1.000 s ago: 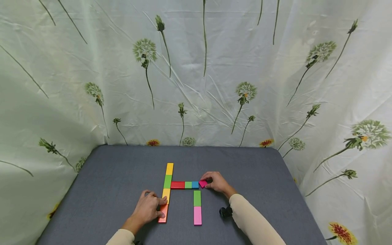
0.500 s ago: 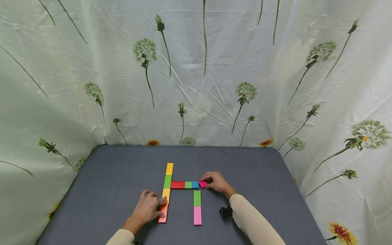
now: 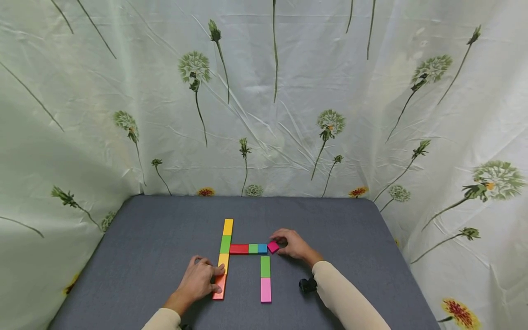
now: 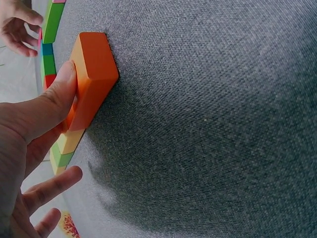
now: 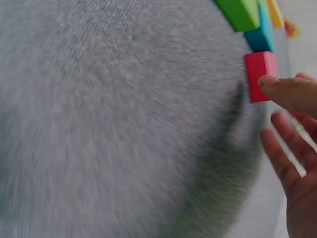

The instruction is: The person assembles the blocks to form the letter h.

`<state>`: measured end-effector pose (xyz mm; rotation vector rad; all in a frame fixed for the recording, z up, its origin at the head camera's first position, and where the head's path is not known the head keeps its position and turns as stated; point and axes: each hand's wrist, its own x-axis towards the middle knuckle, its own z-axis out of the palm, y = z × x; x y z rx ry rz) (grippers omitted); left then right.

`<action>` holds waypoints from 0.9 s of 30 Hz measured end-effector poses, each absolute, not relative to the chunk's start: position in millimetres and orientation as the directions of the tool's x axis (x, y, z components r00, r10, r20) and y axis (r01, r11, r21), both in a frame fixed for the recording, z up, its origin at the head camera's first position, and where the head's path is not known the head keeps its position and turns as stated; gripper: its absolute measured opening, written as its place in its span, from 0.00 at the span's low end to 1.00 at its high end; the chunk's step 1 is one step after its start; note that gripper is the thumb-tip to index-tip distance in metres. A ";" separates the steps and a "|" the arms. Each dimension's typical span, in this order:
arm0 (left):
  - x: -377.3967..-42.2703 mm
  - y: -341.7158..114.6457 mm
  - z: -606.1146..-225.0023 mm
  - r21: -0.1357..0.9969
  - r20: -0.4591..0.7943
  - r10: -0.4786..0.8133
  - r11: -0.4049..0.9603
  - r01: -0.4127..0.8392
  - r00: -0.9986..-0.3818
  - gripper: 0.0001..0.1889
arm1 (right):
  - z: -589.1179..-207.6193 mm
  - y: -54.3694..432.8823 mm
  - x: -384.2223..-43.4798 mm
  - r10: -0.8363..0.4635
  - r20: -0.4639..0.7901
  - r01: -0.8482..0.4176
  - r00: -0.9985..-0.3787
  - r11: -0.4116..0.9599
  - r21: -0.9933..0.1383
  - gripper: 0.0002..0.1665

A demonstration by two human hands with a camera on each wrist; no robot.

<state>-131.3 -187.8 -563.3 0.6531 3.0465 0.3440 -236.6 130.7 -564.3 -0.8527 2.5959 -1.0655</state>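
My left hand (image 3: 197, 278) rests on the near end of a long row of flat coloured blocks. Its thumb lies on an orange block (image 4: 99, 59), and its index fingertip touches the yellow block (image 3: 223, 260) just beyond. The other fingers are spread above the cloth. My right hand (image 3: 294, 244) is at a small dark pink block (image 3: 273, 247), turned askew beside a blue block (image 3: 262, 249). In the right wrist view, the thumb overlaps this pink block (image 5: 257, 69), while the other fingers are spread away from it.
A red block (image 3: 239, 249) and a small green block (image 3: 253, 249) join the long row to the blue one. A green block (image 3: 265, 266) and a light pink block (image 3: 266, 290) form a short column nearer me. Grey cloth covers the table (image 3: 338, 238); a flowered curtain (image 3: 288, 160) hangs behind.
My right hand has shifted slightly, its fingers lifting back from the dark pink block so more of its top shows. The left hand and other blocks stay put.
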 end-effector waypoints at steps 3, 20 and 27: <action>-132.3 -188.0 -563.9 0.217 0.042 0.415 0.884 0.414 -0.909 0.28 | -552.6 133.3 -227.0 -0.597 0.022 -0.474 -0.802 0.613 -0.633 0.22; -131.9 -188.6 -560.2 0.215 0.033 0.422 0.882 0.419 -0.906 0.29 | -547.5 119.5 -164.4 -0.869 -0.161 -0.871 -0.467 0.484 -0.084 0.44; -131.9 -189.8 -561.9 0.215 0.045 0.425 0.880 0.424 -0.904 0.29 | -554.2 113.9 -157.9 -0.867 -0.154 -0.872 -0.475 0.487 -0.053 0.48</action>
